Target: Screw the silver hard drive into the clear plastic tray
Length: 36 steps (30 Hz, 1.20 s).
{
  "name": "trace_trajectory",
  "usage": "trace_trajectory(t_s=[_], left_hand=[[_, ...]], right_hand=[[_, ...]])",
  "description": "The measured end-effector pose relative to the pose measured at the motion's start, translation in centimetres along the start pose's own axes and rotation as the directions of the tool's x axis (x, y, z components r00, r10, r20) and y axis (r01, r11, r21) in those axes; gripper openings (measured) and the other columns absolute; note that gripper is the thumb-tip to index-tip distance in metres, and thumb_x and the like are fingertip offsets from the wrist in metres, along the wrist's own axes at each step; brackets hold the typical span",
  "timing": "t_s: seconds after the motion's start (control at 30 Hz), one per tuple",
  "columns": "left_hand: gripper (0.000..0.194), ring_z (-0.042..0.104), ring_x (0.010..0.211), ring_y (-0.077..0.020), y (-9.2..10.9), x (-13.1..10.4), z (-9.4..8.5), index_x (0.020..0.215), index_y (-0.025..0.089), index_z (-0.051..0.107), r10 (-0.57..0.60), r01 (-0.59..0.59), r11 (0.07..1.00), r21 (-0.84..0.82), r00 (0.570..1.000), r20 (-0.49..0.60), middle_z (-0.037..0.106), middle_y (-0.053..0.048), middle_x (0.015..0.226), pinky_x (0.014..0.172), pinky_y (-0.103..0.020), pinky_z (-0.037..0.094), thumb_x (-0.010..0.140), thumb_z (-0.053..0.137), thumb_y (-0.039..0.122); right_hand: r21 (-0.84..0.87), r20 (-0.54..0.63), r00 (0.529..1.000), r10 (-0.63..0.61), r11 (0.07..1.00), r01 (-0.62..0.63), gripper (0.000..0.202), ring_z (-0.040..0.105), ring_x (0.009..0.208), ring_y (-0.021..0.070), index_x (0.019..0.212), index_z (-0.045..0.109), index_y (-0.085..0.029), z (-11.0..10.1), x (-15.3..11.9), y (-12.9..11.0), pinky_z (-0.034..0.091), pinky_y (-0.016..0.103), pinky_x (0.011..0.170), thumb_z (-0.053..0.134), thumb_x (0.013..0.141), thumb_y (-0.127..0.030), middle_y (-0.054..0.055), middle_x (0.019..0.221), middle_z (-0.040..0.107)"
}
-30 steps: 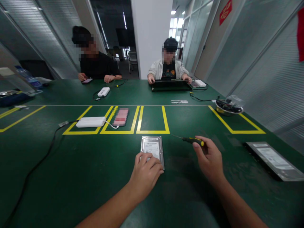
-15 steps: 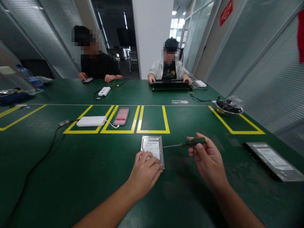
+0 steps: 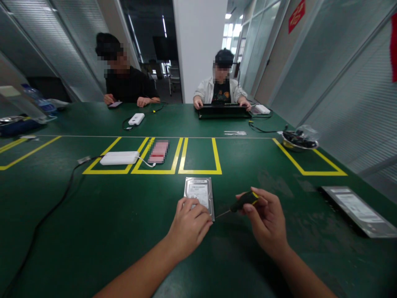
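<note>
On the green table [image 3: 124, 223], the left hand [image 3: 190, 227], fingers bent down, and the right hand [image 3: 270, 223], fingers pinched, clasp respectively the near end of a hard drive [image 3: 198, 191], flat at the view's six o'clock, and a screwdriver [image 3: 242, 202] at the drive's three o'clock.

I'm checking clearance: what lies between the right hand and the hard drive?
The head view shows the screwdriver in the right hand, its shaft slanting toward the near right corner of the hard drive.
</note>
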<state>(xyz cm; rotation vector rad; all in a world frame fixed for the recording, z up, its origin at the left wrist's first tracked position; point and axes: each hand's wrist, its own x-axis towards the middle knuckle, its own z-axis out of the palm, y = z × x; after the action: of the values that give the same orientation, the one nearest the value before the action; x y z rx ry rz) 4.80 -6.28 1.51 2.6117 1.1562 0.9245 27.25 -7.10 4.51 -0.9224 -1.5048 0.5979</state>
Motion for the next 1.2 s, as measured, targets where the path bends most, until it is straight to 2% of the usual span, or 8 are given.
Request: trace_trajectory(t_s=[0.53,0.7,0.8,0.93,1.07,1.2], left_hand=[[0.005,0.050,0.100,-0.0250,0.0,0.0,0.0,0.088,0.022,0.069,0.003,-0.003,1.000,-0.004,1.000,-0.012,0.070,-0.002,0.091,0.092,-0.047,0.032,0.089,0.066,0.019],[0.005,0.051,0.101,-0.0250,0.0,0.0,0.0,0.089,0.023,0.068,0.000,0.000,1.000,0.006,1.000,-0.010,0.069,-0.001,0.091,0.092,-0.046,0.032,0.088,0.066,0.018],[0.005,0.051,0.101,-0.0252,0.0,0.0,-0.1,0.089,0.023,0.068,0.001,-0.001,1.000,0.006,1.000,-0.008,0.069,-0.001,0.092,0.092,-0.046,0.032,0.088,0.066,0.019],[0.004,0.051,0.101,-0.0263,0.0,0.0,-0.1,0.090,0.022,0.068,-0.002,0.002,1.000,0.011,1.000,0.000,0.069,-0.002,0.092,0.092,-0.047,0.032,0.088,0.066,0.019],[0.003,0.051,0.101,-0.0269,0.1,0.1,-0.1,0.090,0.022,0.068,-0.007,0.007,1.000,0.014,1.000,0.007,0.069,-0.001,0.092,0.092,-0.048,0.033,0.088,0.066,0.020],[0.002,0.051,0.101,-0.0272,0.1,0.2,-0.2,0.088,0.022,0.067,-0.014,0.014,1.000,0.007,1.000,0.012,0.069,-0.001,0.091,0.091,-0.048,0.033,0.089,0.066,0.021]], right_hand=[[-0.054,0.060,0.998,-0.017,0.998,0.020,0.040,0.070,0.086,0.0159,0.131,0.043,-0.025,0.0,-0.6,0.9,0.060,0.025,0.065,0.057,0.094,-0.015,0.008,0.105,0.069],[-0.124,0.147,0.988,-0.048,0.990,0.067,0.044,0.070,0.092,0.0170,0.134,0.041,-0.026,-0.4,-0.4,0.3,0.060,0.028,0.073,0.055,0.094,-0.015,0.008,0.109,0.068],[-0.254,0.259,0.958,-0.126,0.948,0.193,0.045,0.068,0.097,0.0178,0.135,0.042,-0.025,-0.8,0.4,-1.0,0.059,0.031,0.083,0.057,0.093,-0.015,0.008,0.112,0.067],[-0.345,0.409,0.896,-0.174,0.879,0.328,0.038,0.066,0.098,0.0161,0.128,0.049,-0.024,-0.9,2.0,-3.3,0.057,0.027,0.084,0.057,0.092,-0.015,0.008,0.114,0.064],[-0.337,0.554,0.824,-0.120,0.873,0.353,0.036,0.061,0.103,0.0166,0.129,0.051,-0.024,-0.8,4.0,-5.3,0.054,0.027,0.086,0.053,0.094,-0.015,0.008,0.117,0.058],[-0.300,0.656,0.754,-0.022,0.909,0.288,0.037,0.058,0.103,0.0157,0.127,0.053,-0.024,-0.4,5.6,-6.4,0.050,0.028,0.089,0.050,0.093,-0.011,0.007,0.116,0.056]])
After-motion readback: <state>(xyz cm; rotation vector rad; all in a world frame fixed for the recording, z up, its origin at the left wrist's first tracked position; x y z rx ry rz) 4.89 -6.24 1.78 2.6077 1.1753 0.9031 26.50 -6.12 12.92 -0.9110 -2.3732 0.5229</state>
